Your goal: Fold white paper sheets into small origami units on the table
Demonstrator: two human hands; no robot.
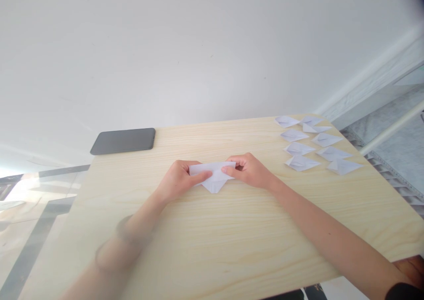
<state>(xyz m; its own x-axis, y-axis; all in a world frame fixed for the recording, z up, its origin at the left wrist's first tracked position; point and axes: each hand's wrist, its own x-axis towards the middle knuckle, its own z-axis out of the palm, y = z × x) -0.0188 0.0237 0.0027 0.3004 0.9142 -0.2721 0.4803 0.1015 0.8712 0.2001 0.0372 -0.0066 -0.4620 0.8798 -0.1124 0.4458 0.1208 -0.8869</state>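
A partly folded white sheet of paper [213,176] lies at the middle of a light wooden table [232,242], its pointed end toward me. My left hand [180,180] pinches its left edge, thumb on top. On the other side my right hand [250,169] pinches the right edge with fingers curled. Both hands rest on the tabletop and hold the paper between them.
Several finished folded white paper shapes [314,145] lie in two rows at the table's far right. A dark grey phone [124,141] lies flat at the far left corner. A white wall stands behind the table; a floor and a railing show at the right.
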